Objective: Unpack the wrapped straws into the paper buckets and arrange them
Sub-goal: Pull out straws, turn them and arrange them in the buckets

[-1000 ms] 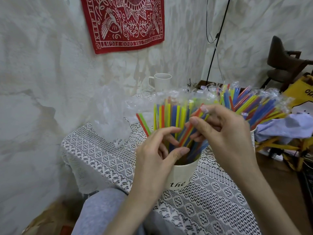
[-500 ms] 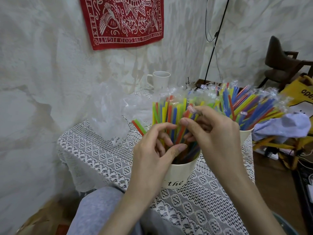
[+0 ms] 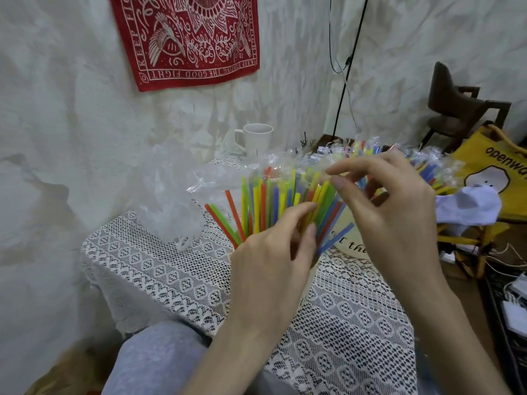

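Many coloured straws (image 3: 265, 203) stand fanned in clear wrappers at the middle of the lace-covered table (image 3: 159, 269). My left hand (image 3: 273, 258) is closed round the lower stems of a bunch of them, and it hides the near bucket. My right hand (image 3: 387, 212) pinches the top of a yellow straw (image 3: 320, 189) between thumb and forefinger. A cream paper bucket (image 3: 349, 223) with black lettering shows between my hands, and more wrapped straws (image 3: 427, 172) fan out behind my right hand.
Crumpled clear plastic (image 3: 171, 201) lies at the table's far left, with a white mug (image 3: 256, 138) behind the straws. To the right are a yellow bag (image 3: 496, 172), a white cloth (image 3: 470, 206), a dark chair (image 3: 456, 109) and floor cables. My grey-clad knee (image 3: 154, 360) is at the near edge.
My right hand has risen from the middle of the straws to their tips. My left hand's fingers have closed round the stems, and the straws now lean to the right.
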